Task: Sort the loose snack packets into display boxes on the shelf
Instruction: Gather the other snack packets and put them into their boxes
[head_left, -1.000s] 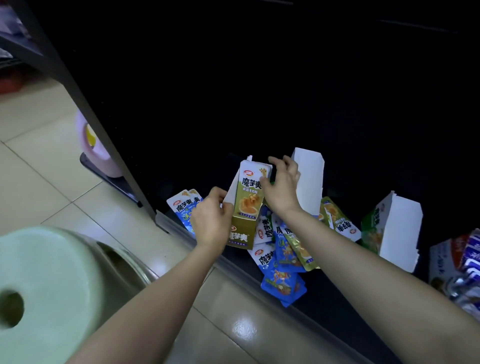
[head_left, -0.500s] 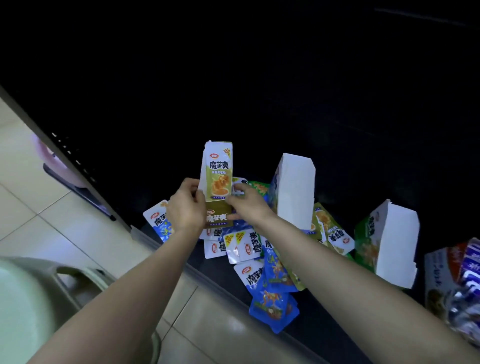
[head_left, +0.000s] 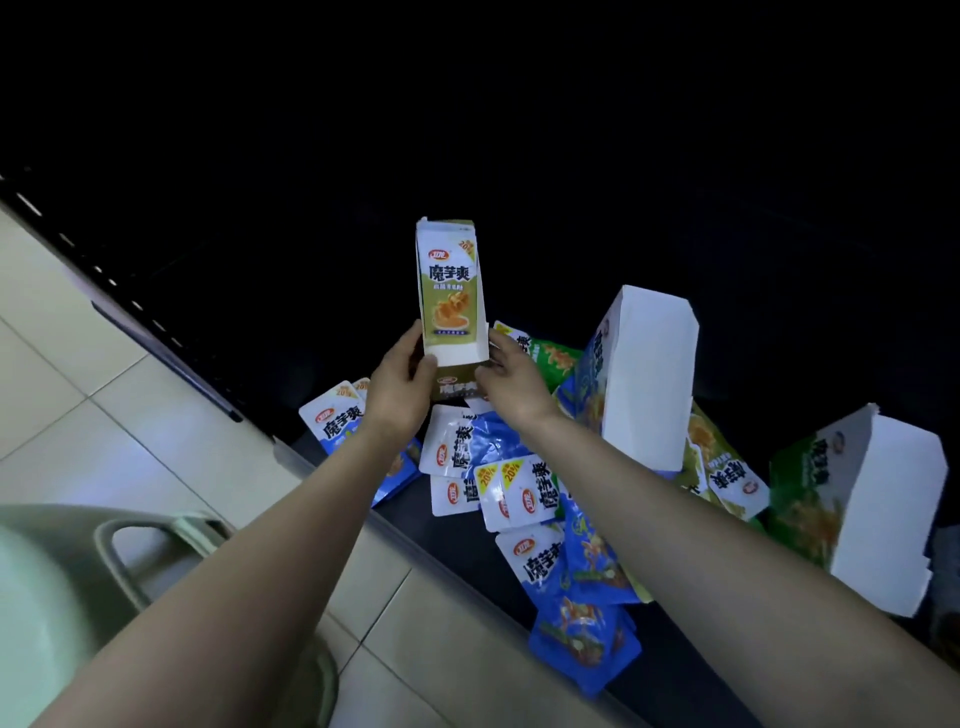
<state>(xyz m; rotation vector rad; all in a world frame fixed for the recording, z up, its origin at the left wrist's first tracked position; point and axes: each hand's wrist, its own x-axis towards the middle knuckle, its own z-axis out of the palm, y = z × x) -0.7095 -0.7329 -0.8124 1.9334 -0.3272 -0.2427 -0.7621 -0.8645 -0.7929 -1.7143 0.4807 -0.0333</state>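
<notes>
Nearest, below and left of the grips, a pale green stool (head_left: 62, 597) stands on the tiled floor (head_left: 130, 415). Just beyond is the lip of the dark shelf (head_left: 395, 525). On it the loose snack packets (head_left: 519, 493) lie in a heap, directly under and to the right of the grips, white-and-blue ones overlapping.

A second ago the olive display box (head_left: 451, 296) leaned over the heap, with the right grip (head_left: 511, 387) at its top. Now it stands upright and clear above the packets. The left grip (head_left: 397, 395) is clamped round its lower left edge, thumb on the front. The right grip pinches its lower right corner. The box looks squared up and ready, I judge, either to be set down or to be filled.

The box is tall and narrow, with white inner walls, a low front lip and olive print. The face showing inside it has a yellow corner flash like the one on the loose packets. I cannot tell whether that is a packet already in it.

Right of the grips, another display box (head_left: 649, 374) stands with its white back toward the camera. A third box (head_left: 878, 519) leans farther right.
</notes>
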